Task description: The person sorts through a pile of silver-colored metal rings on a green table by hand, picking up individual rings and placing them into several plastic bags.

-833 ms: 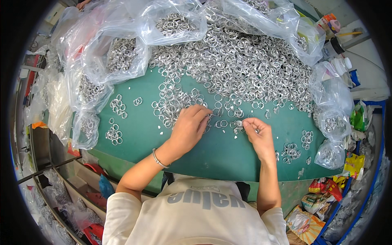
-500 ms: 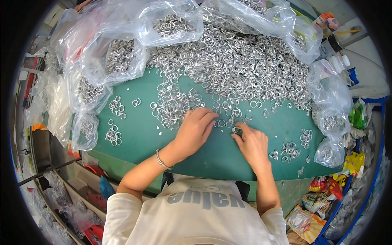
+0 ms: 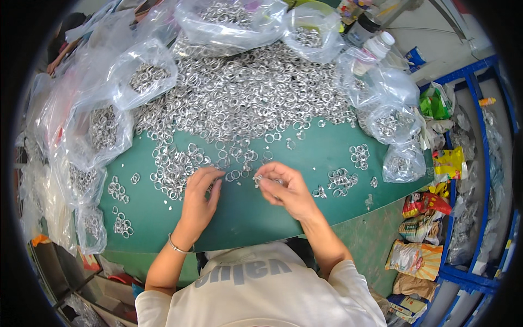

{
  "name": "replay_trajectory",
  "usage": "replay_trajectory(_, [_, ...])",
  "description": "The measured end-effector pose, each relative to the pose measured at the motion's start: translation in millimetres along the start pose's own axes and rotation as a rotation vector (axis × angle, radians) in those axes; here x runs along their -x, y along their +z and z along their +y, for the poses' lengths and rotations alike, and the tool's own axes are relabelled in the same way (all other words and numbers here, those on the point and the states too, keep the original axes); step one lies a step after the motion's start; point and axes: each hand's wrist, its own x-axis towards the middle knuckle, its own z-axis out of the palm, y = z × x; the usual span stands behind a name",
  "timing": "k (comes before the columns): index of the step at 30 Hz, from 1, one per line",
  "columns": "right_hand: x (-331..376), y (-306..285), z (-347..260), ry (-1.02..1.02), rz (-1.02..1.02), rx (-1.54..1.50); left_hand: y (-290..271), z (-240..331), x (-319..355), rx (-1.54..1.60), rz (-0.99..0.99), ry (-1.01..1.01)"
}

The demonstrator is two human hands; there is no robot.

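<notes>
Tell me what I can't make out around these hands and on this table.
All in the head view:
Left hand: its own fingers hide whether it grips a ring.
Right hand: its fingers hide how many rings it holds.
Large ring pile: upper rings cover those beneath.
Top middle bag: cut off by the upper edge.
White flecks: too small to identify.

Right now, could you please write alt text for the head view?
A person's right hand holds metal rings over a green table, while the left hand is beside a small heap. Beyond lie a larger pile and plastic bags.
</notes>
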Motion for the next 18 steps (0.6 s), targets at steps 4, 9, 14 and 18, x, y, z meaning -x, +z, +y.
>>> replay_trajectory(4, [8,-19,8,0.129,-0.056,-0.79,4,4,0,0.019,-0.022,0.029])
replay_trajectory(9, [25,-21,18,0.415,0.207,-1.015,10,18,1,0.088,-0.092,-0.012])
replay_trajectory(14, [42,-37,29,0.249,0.13,-1.102,31,32,12,0.755,-0.336,-0.382])
replay_trajectory(18, [54,-33,25,0.149,0.302,-0.977,40,64,11,1.199,-0.466,-0.759])
